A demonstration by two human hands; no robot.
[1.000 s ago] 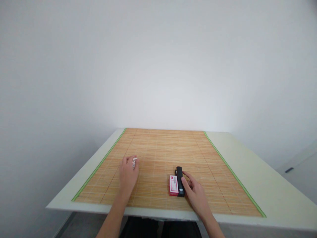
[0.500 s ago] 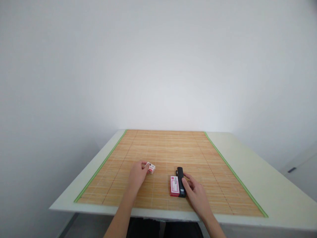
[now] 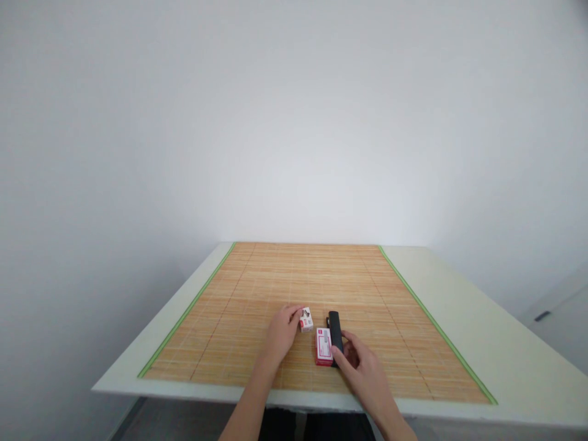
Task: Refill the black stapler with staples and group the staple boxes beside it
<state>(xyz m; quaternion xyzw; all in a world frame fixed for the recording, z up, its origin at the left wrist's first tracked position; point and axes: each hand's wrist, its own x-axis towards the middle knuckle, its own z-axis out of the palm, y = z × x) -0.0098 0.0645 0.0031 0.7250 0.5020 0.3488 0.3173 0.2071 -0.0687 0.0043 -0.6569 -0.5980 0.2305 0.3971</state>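
Bamboo mat [image 3: 285,275]: slatted, green-edged, laid on a pale table [image 3: 482,343].
Left hand [image 3: 281,334]: fingertips pinched on a small white box [image 3: 306,321], held just above the mat.
Small white box: just left of the stapler's far end, near the red box.
Right hand [image 3: 362,366]: fingers curled loosely against the black stapler [image 3: 335,329]; firm grip cannot be confirmed.
Black stapler: flat on the mat, touching the red box [image 3: 324,346] on its left.

On the bamboo mat [image 3: 275,282] covering the pale tabletop [image 3: 482,343], the left hand [image 3: 281,334] pinches a small white box [image 3: 306,320] at its fingertips. The right hand [image 3: 362,367] touches the black stapler [image 3: 335,327], which lies just beside a red-and-white box [image 3: 324,346].
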